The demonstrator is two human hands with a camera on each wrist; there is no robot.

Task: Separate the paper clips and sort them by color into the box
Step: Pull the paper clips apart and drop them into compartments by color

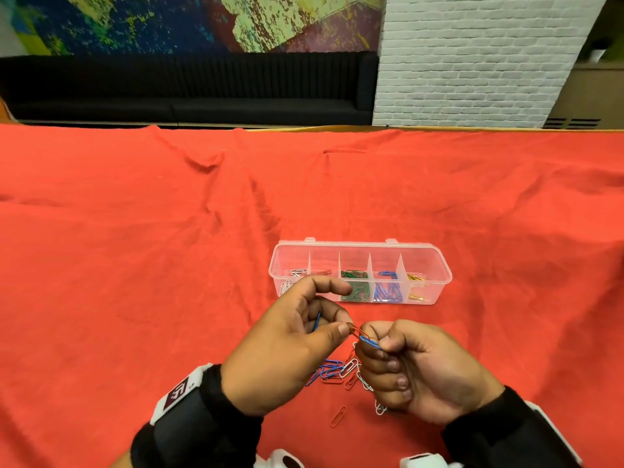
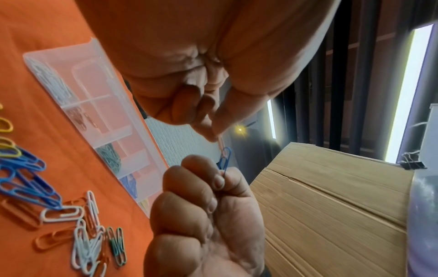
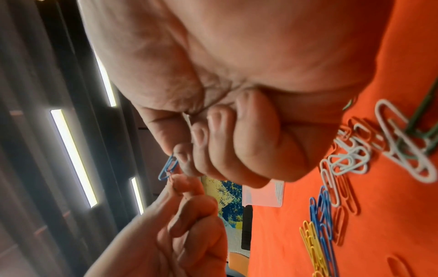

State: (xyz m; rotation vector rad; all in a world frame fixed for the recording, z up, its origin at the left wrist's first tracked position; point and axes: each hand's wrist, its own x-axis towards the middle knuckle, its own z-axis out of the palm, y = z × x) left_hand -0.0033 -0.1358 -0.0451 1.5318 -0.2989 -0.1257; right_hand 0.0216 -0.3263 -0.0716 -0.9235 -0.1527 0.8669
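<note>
Just above the red cloth in the head view, my left hand [image 1: 346, 327] pinches a red clip [image 1: 353, 330] between thumb and finger. It is linked to a blue clip [image 1: 369, 342], which my right hand [image 1: 380, 346] pinches. A second blue clip [image 1: 316, 321] sits inside my left hand's curled fingers. The left wrist view shows the left hand [image 2: 214, 135] over the linked blue clip [image 2: 225, 159]. In the right wrist view, the right hand [image 3: 180, 159] holds the blue clip [image 3: 168, 167]. Behind the hands lies the clear divided box [image 1: 358, 245], holding white, red, green, blue and yellow clips in separate compartments.
A tangled pile of blue, red and white clips [image 1: 337, 369] lies on the cloth under my hands, and the left wrist view shows that pile [image 2: 35, 178] with yellow and green ones too. One loose red clip [image 1: 338, 416] lies nearer me. The red cloth [image 1: 135, 265] covers the table.
</note>
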